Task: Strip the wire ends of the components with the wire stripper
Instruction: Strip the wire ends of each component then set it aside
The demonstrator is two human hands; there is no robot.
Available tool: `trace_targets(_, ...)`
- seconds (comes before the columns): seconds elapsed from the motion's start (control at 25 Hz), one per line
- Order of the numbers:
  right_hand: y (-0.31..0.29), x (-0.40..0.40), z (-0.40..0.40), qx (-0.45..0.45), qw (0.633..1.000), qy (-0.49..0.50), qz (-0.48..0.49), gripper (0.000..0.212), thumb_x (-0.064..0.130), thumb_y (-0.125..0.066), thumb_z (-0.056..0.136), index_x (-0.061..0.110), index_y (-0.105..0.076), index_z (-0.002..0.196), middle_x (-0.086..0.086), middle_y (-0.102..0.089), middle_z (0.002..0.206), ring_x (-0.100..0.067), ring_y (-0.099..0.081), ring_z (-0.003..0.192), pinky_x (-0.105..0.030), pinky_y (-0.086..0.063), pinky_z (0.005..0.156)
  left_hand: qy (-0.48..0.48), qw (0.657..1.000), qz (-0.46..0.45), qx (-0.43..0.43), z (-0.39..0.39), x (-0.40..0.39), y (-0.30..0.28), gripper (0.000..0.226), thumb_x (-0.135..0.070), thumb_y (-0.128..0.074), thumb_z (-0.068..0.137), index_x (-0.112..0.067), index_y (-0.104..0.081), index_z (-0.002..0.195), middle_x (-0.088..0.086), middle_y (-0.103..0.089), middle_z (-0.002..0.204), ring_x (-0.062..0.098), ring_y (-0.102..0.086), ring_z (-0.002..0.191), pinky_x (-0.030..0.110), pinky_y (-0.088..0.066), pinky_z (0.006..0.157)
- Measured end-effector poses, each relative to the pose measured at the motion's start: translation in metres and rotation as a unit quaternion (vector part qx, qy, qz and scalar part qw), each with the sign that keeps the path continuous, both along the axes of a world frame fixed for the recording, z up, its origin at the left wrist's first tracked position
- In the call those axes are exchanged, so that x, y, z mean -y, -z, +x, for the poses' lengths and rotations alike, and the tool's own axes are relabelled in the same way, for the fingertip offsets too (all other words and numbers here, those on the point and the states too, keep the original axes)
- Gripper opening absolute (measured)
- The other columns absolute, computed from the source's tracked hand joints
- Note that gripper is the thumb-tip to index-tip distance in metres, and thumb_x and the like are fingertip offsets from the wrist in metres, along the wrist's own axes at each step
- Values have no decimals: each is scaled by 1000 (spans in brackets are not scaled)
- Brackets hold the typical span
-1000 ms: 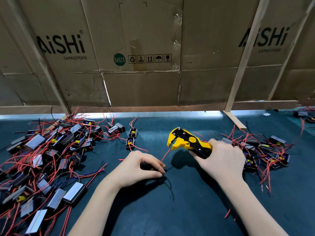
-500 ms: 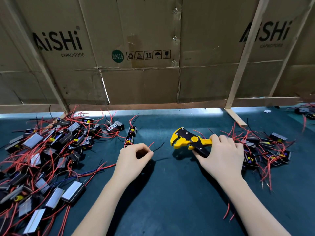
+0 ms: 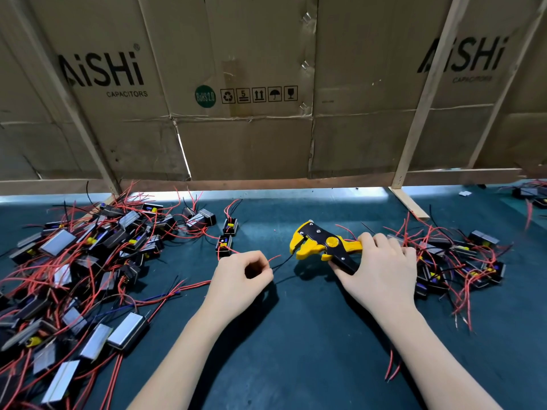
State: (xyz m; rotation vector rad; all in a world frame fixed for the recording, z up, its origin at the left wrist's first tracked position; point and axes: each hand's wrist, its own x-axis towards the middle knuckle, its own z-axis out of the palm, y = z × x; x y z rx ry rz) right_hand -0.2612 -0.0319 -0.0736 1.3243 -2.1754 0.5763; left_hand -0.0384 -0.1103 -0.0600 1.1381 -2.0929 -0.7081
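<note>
My right hand (image 3: 381,270) grips the handles of the yellow and black wire stripper (image 3: 319,244), whose jaws point left above the dark mat. My left hand (image 3: 239,279) is curled around a small component that is mostly hidden inside the fist. A red wire (image 3: 273,258) and a black wire (image 3: 284,263) stick out of that fist toward the stripper's jaws, with their tips just short of the jaws.
A big heap of components with red wires (image 3: 80,261) covers the left of the mat. A smaller heap (image 3: 455,261) lies right of my right hand. Two black components (image 3: 226,235) sit behind my left hand. A cardboard wall (image 3: 266,113) on wooden slats closes the back.
My left hand lifted the component off the mat and moved it back, its wires now pointing at the stripper. The red wire left the jaws. The stripper dropped lower.
</note>
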Motion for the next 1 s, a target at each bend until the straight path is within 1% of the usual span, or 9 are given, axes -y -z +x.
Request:
trace_targets(0.2, 1, 1, 1, -25, 1000, -4, 2, 60, 58, -81, 60, 7, -61, 84, -10, -59, 75, -33, -57, 73, -41, -37, 70, 6, 1000, -3, 6, -1, -2, -1, 19, -12, -66, 80, -20, -59, 64, -2, -63, 63, 17, -57, 66, 27, -46, 69)
trace_targets(0.32, 1, 1, 2, -25, 1000, -8, 11, 60, 61, -80, 60, 8, -62, 83, -8, -59, 74, -32, -58, 72, -40, -36, 69, 9, 1000, 0, 6, -1, -2, -2, 19, -12, -66, 81, -20, -60, 64, -2, -63, 63, 15, -55, 63, 28, -46, 70)
trace_targets(0.4, -1, 1, 3, -25, 1000, -13, 10, 58, 61, -80, 60, 9, -61, 79, -6, -59, 71, -31, -58, 68, -38, -34, 68, 12, 1000, 0, 11, 0, -3, -3, 20, -12, -66, 81, -21, -60, 65, -2, -63, 63, 11, -52, 61, 28, -46, 71)
trace_targets(0.56, -4, 0, 5, -26, 999, -29, 14, 52, 57, -83, 59, 12, -58, 69, -5, -57, 62, -29, -59, 60, -37, -35, 65, 16, 1000, -5, 18, 0, -4, -3, 17, -11, -65, 80, -19, -61, 66, -2, -63, 64, 17, -56, 65, 29, -46, 73)
trace_targets(0.68, -6, 0, 6, -20, 999, -34, 23, 51, 58, -82, 61, 14, -55, 64, -3, -56, 59, -29, -61, 58, -36, -34, 65, 17, 1000, -5, 20, 0, -3, -4, 16, -11, -65, 80, -18, -61, 66, -2, -63, 63, 18, -57, 67, 30, -47, 73)
trace_targets(0.76, -7, 0, 5, -12, 999, -33, 42, 50, 63, -76, 65, 17, -55, 67, -1, -58, 61, -28, -63, 63, -36, -32, 66, 16, 1000, -4, 20, 1, -2, -4, 16, -11, -64, 80, -18, -61, 66, -1, -64, 64, 18, -58, 67, 31, -48, 72)
trace_targets(0.84, -8, 0, 5, -2, 997, -21, 79, 50, 71, -63, 71, 23, -51, 70, 3, -61, 68, -24, -65, 73, -34, -29, 67, 19, 1000, -2, 20, 2, -1, -3, 14, -11, -64, 79, -17, -62, 66, 1, -64, 64, 20, -58, 68, 32, -49, 72)
trace_targets(0.92, -8, 1, 5, 8, 994, 2, 111, 52, 77, -52, 75, 25, -47, 71, 5, -63, 74, -22, -65, 81, -32, -28, 64, 23, 999, -6, 25, 2, -1, -3, 13, -11, -64, 79, -16, -62, 67, 1, -64, 64, 22, -59, 68, 33, -49, 72)
trace_targets(1.0, -9, 0, 5, 23, 992, 22, 121, 55, 80, -48, 76, 25, -50, 70, 6, -63, 75, -22, -65, 81, -29, -29, 59, 25, 999, -7, 29, 2, 0, -3, 13, -11, -64, 79, -16, -62, 67, 0, -64, 64, 21, -60, 68, 33, -49, 73)
